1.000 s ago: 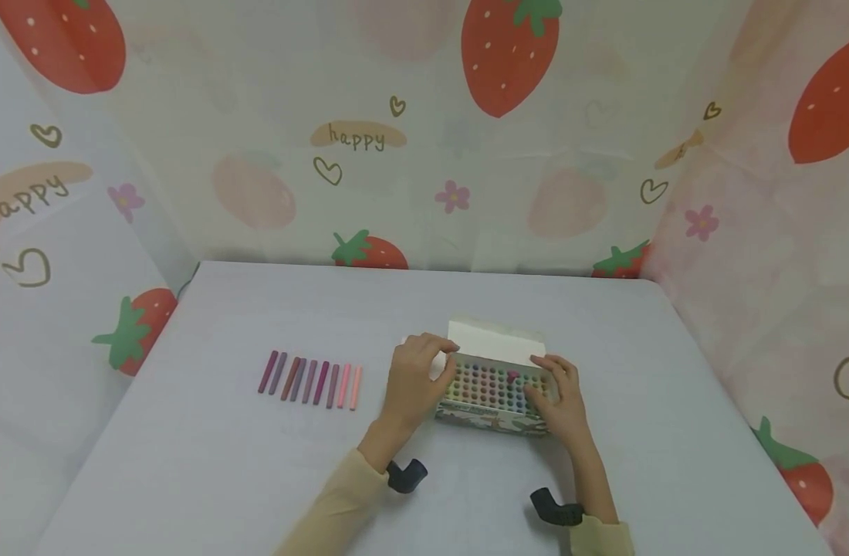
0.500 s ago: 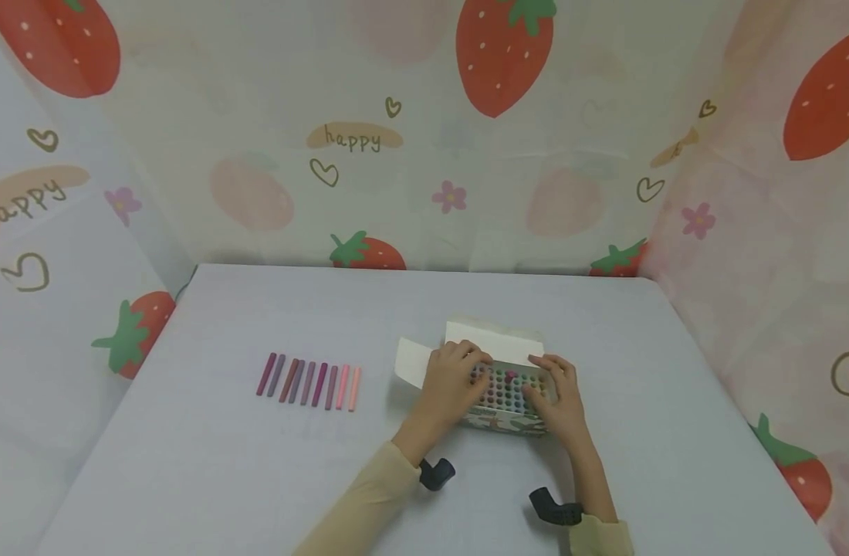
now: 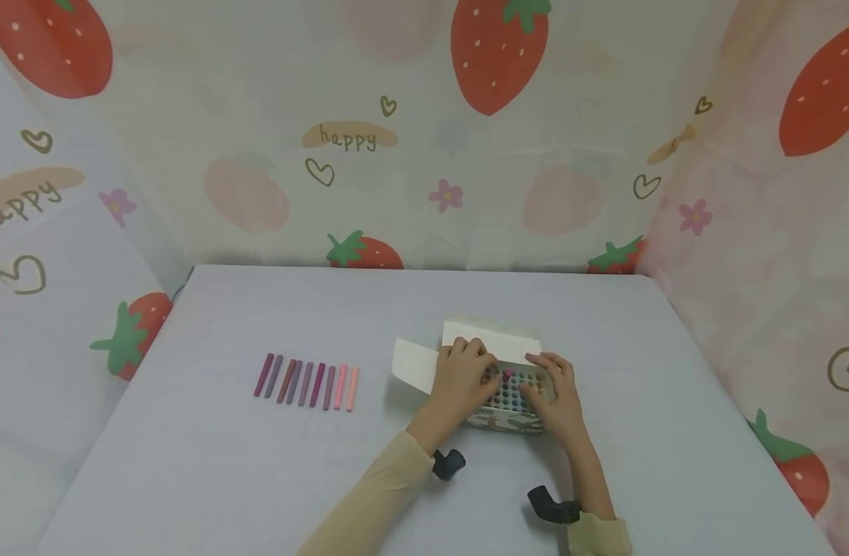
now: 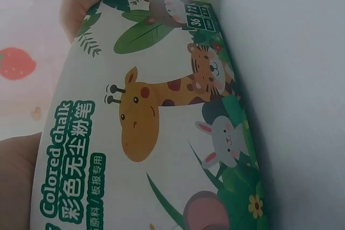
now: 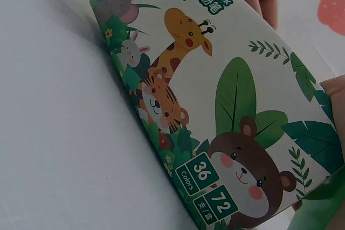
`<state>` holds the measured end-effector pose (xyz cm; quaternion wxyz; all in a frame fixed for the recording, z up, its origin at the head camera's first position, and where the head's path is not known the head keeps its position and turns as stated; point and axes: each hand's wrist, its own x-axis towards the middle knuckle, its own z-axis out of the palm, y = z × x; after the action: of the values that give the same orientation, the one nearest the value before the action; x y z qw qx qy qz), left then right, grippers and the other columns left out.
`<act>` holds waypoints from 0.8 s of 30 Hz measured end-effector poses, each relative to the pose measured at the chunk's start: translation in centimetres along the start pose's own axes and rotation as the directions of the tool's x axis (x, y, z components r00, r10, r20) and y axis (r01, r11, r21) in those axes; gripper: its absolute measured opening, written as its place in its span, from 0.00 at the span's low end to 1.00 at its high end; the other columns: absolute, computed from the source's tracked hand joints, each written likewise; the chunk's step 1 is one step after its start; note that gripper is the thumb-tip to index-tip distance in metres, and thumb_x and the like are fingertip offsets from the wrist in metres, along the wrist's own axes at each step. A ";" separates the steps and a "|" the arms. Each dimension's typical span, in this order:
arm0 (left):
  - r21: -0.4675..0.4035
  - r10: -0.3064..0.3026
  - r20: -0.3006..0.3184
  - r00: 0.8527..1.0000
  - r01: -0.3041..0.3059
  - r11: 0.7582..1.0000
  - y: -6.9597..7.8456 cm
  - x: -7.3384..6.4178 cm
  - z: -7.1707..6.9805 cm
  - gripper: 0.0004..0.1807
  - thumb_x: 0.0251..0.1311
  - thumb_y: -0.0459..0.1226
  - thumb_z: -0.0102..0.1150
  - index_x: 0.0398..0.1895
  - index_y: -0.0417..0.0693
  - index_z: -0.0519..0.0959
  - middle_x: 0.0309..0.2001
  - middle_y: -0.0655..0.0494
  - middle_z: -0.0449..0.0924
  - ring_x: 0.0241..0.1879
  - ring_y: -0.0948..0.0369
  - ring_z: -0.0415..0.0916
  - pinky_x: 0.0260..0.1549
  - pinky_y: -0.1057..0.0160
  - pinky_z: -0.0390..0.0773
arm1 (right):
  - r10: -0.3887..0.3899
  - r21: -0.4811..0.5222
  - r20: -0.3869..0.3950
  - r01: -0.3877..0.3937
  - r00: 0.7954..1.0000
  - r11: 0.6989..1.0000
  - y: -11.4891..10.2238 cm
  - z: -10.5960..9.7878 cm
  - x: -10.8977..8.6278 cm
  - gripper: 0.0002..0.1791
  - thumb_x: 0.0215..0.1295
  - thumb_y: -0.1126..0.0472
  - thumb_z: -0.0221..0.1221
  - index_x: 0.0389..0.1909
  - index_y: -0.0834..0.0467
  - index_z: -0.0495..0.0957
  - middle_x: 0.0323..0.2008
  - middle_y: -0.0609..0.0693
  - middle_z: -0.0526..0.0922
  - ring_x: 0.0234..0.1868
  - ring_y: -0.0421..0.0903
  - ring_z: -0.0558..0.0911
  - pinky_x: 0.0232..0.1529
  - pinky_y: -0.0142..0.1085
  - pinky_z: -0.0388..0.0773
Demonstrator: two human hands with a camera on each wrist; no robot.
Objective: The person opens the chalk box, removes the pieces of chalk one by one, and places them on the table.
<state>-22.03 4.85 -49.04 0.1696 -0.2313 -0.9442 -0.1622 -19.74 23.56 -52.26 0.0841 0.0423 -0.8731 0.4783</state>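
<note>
A box of colored chalk (image 3: 504, 422) stands on the table with its lid raised, sticks packed upright inside. One magenta chalk stick (image 3: 508, 375) rises above the others. My left hand (image 3: 461, 380) is over the left part of the box, fingers bent down at the chalk tops; whether they pinch a stick is hidden. At the right end, my right hand (image 3: 562, 401) grips the box, thumb over the top and fingers at the far corner. Animal pictures cover the box front (image 4: 161, 79) in the left wrist view; the right wrist view shows the same printed front (image 5: 215, 106).
A row of several loose chalk sticks (image 3: 318, 384) in purple, brown and pink lies left of the box. The white lid (image 3: 494, 340) leans back behind it, and a side flap (image 3: 412, 363) sticks out leftward. Strawberry-print curtains (image 3: 369, 208) surround the white table (image 3: 209, 479).
My left hand has moved right from the box's left end to over the chalk tops, uncovering the left flap. My right hand stays at the right end.
</note>
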 end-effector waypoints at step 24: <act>0.008 0.035 -0.038 0.999 -0.035 0.999 1.1 0.9 0.8 0.07 0.51 0.51 0.64 0.27 0.61 0.83 0.33 0.66 0.73 0.38 0.64 0.66 0.44 0.59 0.67 | -0.033 -0.016 -0.020 0.032 0.999 0.999 -0.1 0.2 -0.1 0.25 0.58 0.61 0.61 0.58 0.57 0.70 0.62 0.60 0.59 0.64 0.62 0.59 0.58 0.65 0.54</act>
<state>-22.47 6.40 -49.09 0.1913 -0.2440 -0.9371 -0.1602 -19.64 23.33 -52.30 0.1009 0.0510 -0.8751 0.4705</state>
